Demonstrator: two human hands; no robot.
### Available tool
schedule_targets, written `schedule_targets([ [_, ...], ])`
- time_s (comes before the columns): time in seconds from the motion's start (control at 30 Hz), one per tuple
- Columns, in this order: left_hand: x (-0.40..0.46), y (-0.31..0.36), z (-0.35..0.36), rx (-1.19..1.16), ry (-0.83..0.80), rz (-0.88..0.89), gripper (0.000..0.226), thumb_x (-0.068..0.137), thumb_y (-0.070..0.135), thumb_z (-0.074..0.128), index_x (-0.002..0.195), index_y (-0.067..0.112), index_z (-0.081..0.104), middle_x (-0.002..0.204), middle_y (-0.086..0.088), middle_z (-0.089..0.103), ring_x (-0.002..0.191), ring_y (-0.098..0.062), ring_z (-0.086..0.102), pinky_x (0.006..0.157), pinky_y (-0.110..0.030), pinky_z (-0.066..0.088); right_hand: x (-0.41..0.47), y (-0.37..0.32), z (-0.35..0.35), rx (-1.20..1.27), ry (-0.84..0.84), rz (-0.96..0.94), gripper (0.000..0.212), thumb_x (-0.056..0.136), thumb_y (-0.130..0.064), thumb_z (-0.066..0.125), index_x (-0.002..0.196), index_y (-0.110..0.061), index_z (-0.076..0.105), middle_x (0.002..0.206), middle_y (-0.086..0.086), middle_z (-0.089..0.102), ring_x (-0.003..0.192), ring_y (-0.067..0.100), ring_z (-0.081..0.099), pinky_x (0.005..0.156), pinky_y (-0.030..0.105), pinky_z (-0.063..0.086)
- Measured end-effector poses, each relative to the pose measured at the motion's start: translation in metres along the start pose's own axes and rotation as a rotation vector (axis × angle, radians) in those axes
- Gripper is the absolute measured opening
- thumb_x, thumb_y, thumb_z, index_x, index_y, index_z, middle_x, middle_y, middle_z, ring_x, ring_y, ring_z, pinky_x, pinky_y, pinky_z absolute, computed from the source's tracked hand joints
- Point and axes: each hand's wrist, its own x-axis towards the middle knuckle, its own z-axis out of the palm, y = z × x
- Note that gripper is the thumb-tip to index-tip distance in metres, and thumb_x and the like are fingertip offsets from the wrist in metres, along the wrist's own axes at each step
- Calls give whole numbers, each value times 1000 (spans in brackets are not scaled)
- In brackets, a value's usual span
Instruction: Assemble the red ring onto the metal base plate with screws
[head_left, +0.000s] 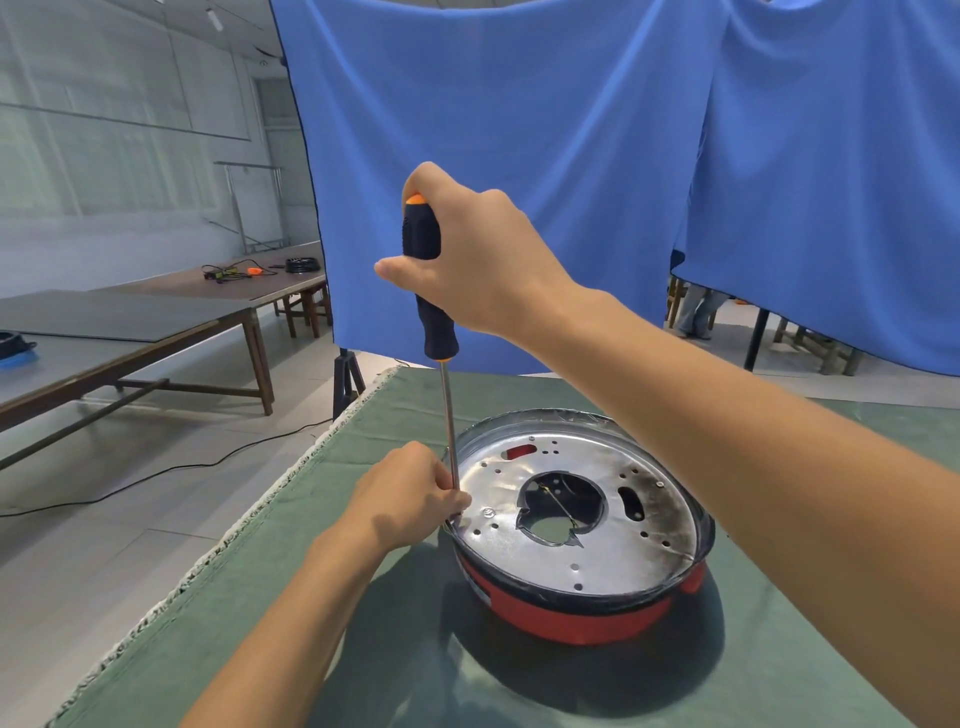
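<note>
The room is bright, with soft daylight on the pale wall at the left. The picture is sharp in the middle. A dark shadow lies on the green table (779, 675) under and in front of the red ring (571, 618). The metal base plate (524, 540) shines with white glare, and one side of it looks dark. The left hand (410, 493) is partly in shade. Near the edges the picture bends: the table's edge and the long benches (130, 332) curve and stretch. Far things look a bit soft.
</note>
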Motion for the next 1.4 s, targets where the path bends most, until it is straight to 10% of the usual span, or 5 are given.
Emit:
schedule_targets([
  [0.5,-2,11,0,148,-8,-61,7,73,20,66,66,17,66,68,3,64,69,-22,60,58,-25,42,-5,13,6,-79,259,221,44,82,-51,63,87,-16,36,66,-4,47,69,30,50,46,29,26],
  [0.9,2,14,7,303,101,-42,8,74,14,62,73,8,67,69,-4,61,73,-31,61,62,-32,46,7,5,-11,-51,60,236,26,86,-33,55,81,-14,39,71,1,49,62,27,56,52,31,47],
  [1.07,3,7,7,166,62,-59,13,70,13,63,58,10,67,51,1,51,57,-24,45,51,-26,35,15,-1,-7,-157,38,212,31,85,-32,55,68,-18,33,66,-3,43,52,15,45,43,25,29],
  [1.4,3,11,8,295,92,-16,8,76,13,63,77,5,65,78,-8,64,74,-32,60,60,-31,43,6,16,-6,58,121,237,23,79,-28,60,74,-14,42,64,0,49,56,21,42,47,26,36],
])
